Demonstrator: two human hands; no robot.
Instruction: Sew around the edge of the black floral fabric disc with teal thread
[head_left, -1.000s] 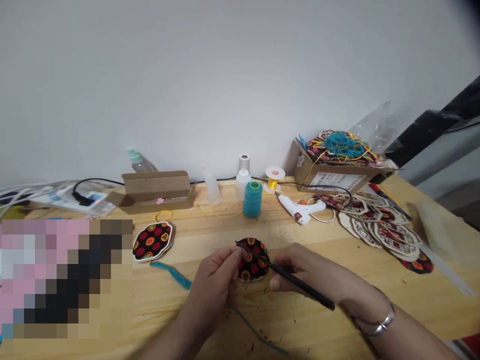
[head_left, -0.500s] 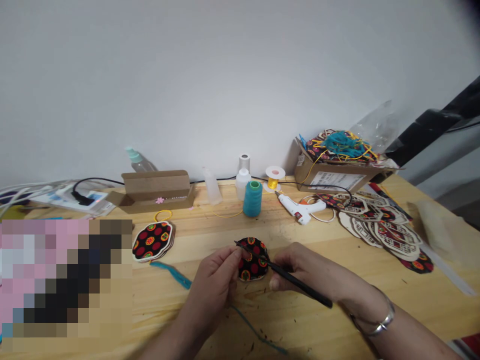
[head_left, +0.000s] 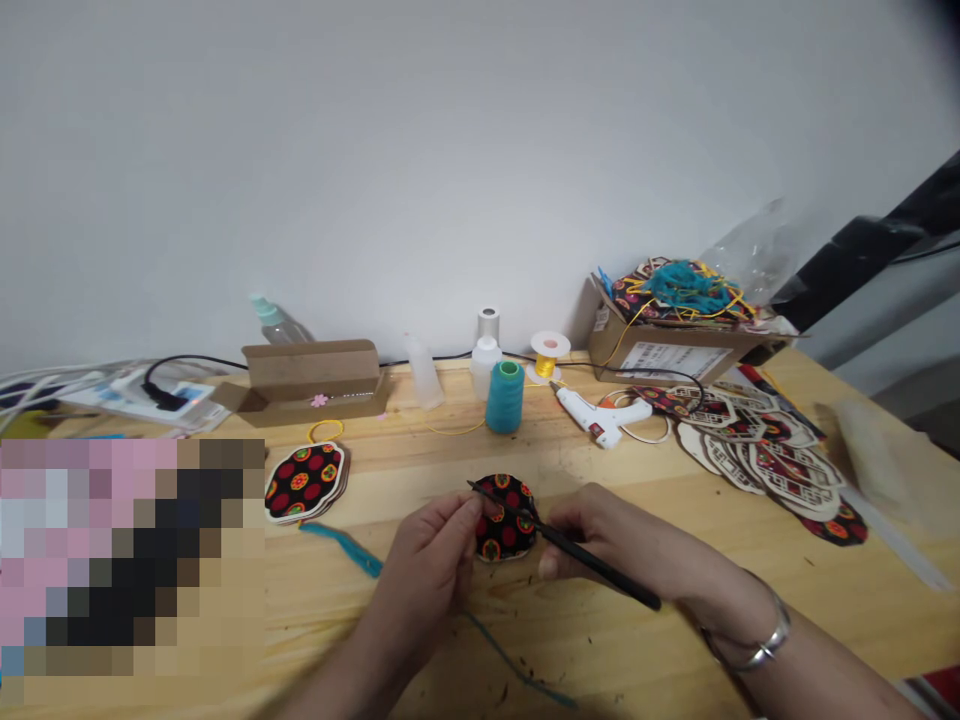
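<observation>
My left hand (head_left: 439, 555) pinches the left edge of a black fabric-covered piece (head_left: 504, 535) with red and orange flower dots and a pale rim. In my right hand (head_left: 589, 530) is a slim black pointed tool (head_left: 600, 572), possibly tweezers; it slants across the piece, its tip near my left fingertips. Whether the tip grips anything is too small to see. Below my left hand a teal cord (head_left: 517, 668) trails over the wooden table (head_left: 645, 670). A stack of similar pieces (head_left: 306, 482), with a teal tassel (head_left: 345, 548), lies to the left.
Behind my hands stand a teal thread cone (head_left: 505, 400), a yellow cord spool (head_left: 547, 360) and a white glue gun (head_left: 604, 412). At right are a full cardboard box (head_left: 660, 355) and patterned cut-outs (head_left: 772, 460). An open narrow box (head_left: 315, 385) sits at back left.
My hands and the black tool have shifted very slightly to the left. Both still hold the same things.
</observation>
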